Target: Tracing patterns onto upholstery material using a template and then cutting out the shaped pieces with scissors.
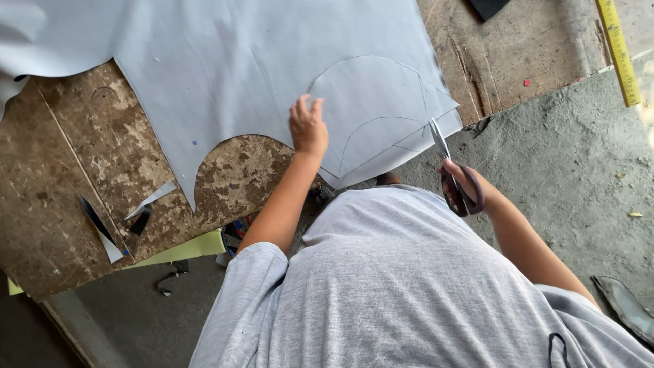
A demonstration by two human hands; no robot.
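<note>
A large pale grey sheet (238, 68) lies over a worn brown board (75, 177). A curved outline is drawn on the sheet near its lower right edge. My left hand (308, 127) rests flat on the sheet beside that outline, fingers spread. My right hand (462, 187) grips scissors (441, 143) with dark handles; the blades point up at the sheet's right edge where the drawn lines end.
Thin offcut strips (102, 228) lie on the board at the lower left. A yellow measuring tape (618, 51) runs down the upper right. A yellow-green sheet (184, 249) sticks out under the board. Grey concrete floor (579, 157) lies to the right.
</note>
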